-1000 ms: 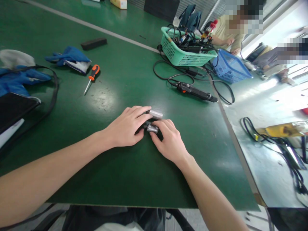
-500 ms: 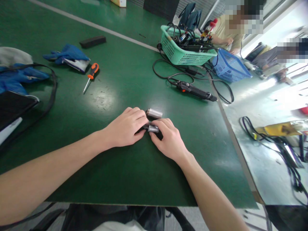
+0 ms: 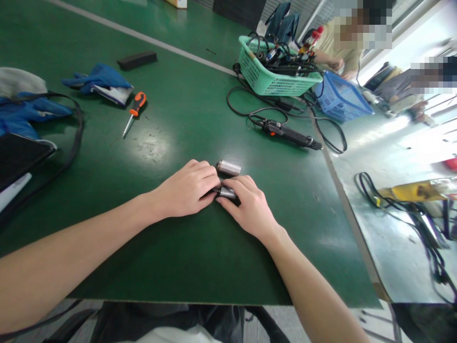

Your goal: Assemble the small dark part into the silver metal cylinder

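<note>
Over the green tabletop, my left hand is closed around the dark left end of a small part; most of that end is hidden under my fingers. A silvery metal cylinder shows at the part's right side, with my right hand closed around it, thumb below and fingers above. I cannot tell whether the dark end and the cylinder are one piece. Just beyond my fingertips lies a second silvery metal cylinder, on its side and apart from both hands.
A black electric screwdriver with a coiled cord lies ahead right, below a green basket of tools and cables. An orange-handled screwdriver and blue gloves lie to the left. A blue basket stands near a seated person.
My right thumb has shifted slightly left and the held cylinder has turned a little in my fingers. My left hand has barely moved.
</note>
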Tool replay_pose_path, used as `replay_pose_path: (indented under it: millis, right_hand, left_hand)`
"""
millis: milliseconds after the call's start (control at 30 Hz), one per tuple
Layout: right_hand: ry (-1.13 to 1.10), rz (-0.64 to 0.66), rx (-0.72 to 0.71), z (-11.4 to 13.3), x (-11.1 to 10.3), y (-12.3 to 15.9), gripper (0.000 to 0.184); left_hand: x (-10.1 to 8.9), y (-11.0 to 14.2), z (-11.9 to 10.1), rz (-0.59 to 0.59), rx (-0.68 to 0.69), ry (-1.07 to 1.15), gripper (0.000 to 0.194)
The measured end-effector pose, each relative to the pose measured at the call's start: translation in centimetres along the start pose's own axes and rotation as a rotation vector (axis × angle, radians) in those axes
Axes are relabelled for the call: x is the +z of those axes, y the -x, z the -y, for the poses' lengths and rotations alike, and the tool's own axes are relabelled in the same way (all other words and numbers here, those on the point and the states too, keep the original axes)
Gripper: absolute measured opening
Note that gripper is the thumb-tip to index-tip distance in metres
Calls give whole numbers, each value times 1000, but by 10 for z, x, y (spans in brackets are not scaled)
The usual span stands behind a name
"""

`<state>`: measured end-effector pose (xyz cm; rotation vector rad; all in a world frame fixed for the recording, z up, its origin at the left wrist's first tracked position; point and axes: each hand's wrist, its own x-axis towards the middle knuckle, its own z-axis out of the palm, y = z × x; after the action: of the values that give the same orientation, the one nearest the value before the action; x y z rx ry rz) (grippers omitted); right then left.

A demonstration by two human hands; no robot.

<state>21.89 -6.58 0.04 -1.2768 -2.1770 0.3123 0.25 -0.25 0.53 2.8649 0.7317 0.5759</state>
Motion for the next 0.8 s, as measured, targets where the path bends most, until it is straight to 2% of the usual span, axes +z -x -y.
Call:
replay_pose_path:
  millis: [800]
  right_hand:
    - [-2, -18, 14, 6, -2, -2, 17]
  left_hand:
    - [2, -1, 0, -5, 4, 5, 17]
